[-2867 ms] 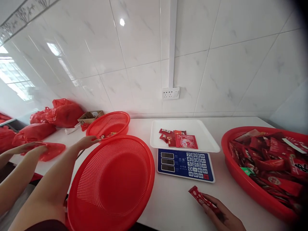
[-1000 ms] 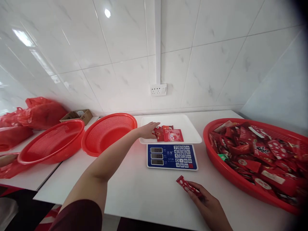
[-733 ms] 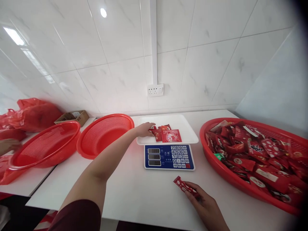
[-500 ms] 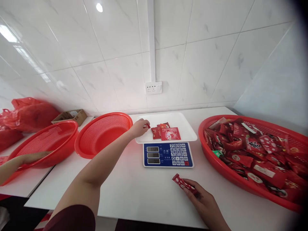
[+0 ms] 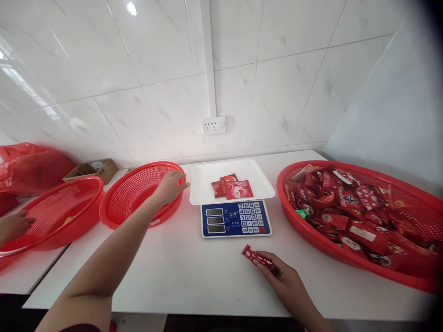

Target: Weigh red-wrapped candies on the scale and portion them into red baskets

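Observation:
My left hand (image 5: 170, 186) is over the right side of a red plastic basket (image 5: 114, 196). Its fingers are stretched out, and I see nothing between them. My right hand (image 5: 282, 276) grips a red snack packet with white spots (image 5: 254, 256) above the table's front part. Between my hands is a digital scale (image 5: 235, 220) with a blue keypad panel and a white tray (image 5: 199, 177). Several small red packets (image 5: 238, 189) lie together on that tray.
To the right, a large red basket (image 5: 282, 184) is heaped with red packets. At the left edge, another person's hand (image 5: 17, 226) reaches over another red basket (image 5: 92, 184). Behind stand a cardboard box (image 5: 107, 170) and red plastic bags (image 5: 31, 168).
My left hand has moved left from the scale tray to the basket, and its fingers have opened. My right hand keeps the packet. The other person's hand has lifted out of the far-left basket.

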`<state>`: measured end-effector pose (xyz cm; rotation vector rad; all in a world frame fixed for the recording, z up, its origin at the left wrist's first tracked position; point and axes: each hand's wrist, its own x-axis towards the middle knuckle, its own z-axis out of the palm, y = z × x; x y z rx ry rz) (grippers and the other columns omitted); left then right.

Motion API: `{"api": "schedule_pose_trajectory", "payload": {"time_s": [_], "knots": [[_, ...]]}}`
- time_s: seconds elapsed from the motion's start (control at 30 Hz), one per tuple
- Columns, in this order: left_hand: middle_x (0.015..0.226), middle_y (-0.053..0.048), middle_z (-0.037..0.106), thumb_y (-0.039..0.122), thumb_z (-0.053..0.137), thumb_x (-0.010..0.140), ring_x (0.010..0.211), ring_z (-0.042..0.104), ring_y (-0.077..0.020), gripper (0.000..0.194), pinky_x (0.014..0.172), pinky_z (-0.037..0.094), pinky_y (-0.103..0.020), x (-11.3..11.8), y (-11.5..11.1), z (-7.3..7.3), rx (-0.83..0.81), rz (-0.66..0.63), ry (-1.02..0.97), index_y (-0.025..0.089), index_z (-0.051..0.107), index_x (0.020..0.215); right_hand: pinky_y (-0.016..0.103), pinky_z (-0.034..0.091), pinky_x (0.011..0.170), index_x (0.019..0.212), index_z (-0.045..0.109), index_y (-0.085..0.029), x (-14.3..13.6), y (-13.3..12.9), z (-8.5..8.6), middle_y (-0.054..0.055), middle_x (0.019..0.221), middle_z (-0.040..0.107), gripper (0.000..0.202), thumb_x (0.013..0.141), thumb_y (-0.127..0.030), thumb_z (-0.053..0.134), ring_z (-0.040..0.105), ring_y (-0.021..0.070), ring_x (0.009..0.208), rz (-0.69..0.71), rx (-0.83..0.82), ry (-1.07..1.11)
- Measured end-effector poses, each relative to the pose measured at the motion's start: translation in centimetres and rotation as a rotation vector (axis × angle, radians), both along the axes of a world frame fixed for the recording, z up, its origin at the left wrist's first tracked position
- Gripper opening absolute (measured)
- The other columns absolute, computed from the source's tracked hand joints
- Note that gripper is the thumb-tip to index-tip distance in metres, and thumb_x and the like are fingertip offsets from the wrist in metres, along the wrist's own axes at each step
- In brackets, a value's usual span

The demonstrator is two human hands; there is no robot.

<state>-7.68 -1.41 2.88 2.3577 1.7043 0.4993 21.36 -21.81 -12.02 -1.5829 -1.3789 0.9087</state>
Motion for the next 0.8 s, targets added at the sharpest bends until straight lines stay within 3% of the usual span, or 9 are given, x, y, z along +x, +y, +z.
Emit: {"api": "schedule_pose_trajectory", "payload": {"time_s": [0.13, 0.23, 0.3, 0.47, 0.63, 0.8], "knots": [[0.136, -0.011, 0.047, 0.054, 0.046, 0.084, 0.127, 0.038, -0.0254, 0.058, 0.102, 0.033, -0.037, 7.3, -0.4, -2.0, -0.077, -0.201, -0.018, 0.02, 0.042, 0.131, 0.024, 0.052, 0.068, 0.099, 0.067, -0.025, -0.1, -0.1, 0.0, 0.0, 0.092, 0.072, 0.033, 0.078, -0.048, 0.054, 0.064, 0.0172, 0.071, -0.005, 0.004, -0.004], [0.136, -0.015, 0.046, 0.061, 0.047, 0.079, 0.126, 0.038, -0.0313, 0.072, 0.099, 0.033, -0.044, 11.5, -0.2, -3.0, -0.093, -0.217, -0.004, 0.019, 0.034, 0.136, 0.025, 0.053, 0.07, 0.102, 0.066, -0.024, 0.2, -0.1, -0.1, 0.002, 0.096, 0.071, 0.035, 0.08, -0.048, 0.053, 0.064, 0.0178, 0.073, 0.044, -0.01, -0.036], [0.134, -0.017, 0.045, 0.062, 0.05, 0.076, 0.125, 0.038, -0.0354, 0.076, 0.098, 0.031, -0.049, 13.0, 0.0, -3.4, -0.1, -0.184, 0.004, 0.019, 0.032, 0.136, 0.026, 0.053, 0.071, 0.104, 0.065, -0.024, 0.3, -0.1, -0.1, 0.003, 0.097, 0.071, 0.036, 0.081, -0.048, 0.052, 0.065, 0.0186, 0.075, 0.062, -0.015, -0.049], [0.13, -0.018, 0.047, 0.05, 0.063, 0.071, 0.123, 0.038, -0.0372, 0.073, 0.097, 0.029, -0.052, 13.6, 0.8, -3.6, -0.102, -0.145, -0.064, 0.019, 0.036, 0.133, 0.027, 0.053, 0.075, 0.105, 0.064, -0.023, 0.4, -0.1, 0.0, 0.003, 0.101, 0.071, 0.036, 0.082, -0.047, 0.05, 0.066, 0.02, 0.083, 0.072, -0.016, -0.023], [0.124, -0.012, 0.05, 0.031, 0.067, 0.071, 0.114, 0.048, -0.0273, 0.068, 0.091, 0.041, -0.038, 12.5, 1.2, -3.4, -0.145, -0.118, -0.263, 0.022, 0.038, 0.132, 0.028, 0.053, 0.071, 0.101, 0.067, -0.025, 0.1, 0.0, 0.2, 0.001, 0.095, 0.072, 0.033, 0.08, -0.045, 0.053, 0.065, 0.019, 0.075, 0.057, 0.008, 0.001], [0.121, -0.009, 0.05, 0.024, 0.064, 0.073, 0.096, 0.058, -0.0193, 0.065, 0.07, 0.05, -0.026, 11.3, 1.7, -3.5, -0.19, -0.074, -0.506, 0.022, 0.037, 0.132, 0.026, 0.053, 0.069, 0.098, 0.068, -0.026, 0.0, -0.1, -0.3, 0.0, 0.093, 0.072, 0.032, 0.079, -0.046, 0.053, 0.065, 0.0187, 0.073, -0.003, 0.032, 0.041]]}}
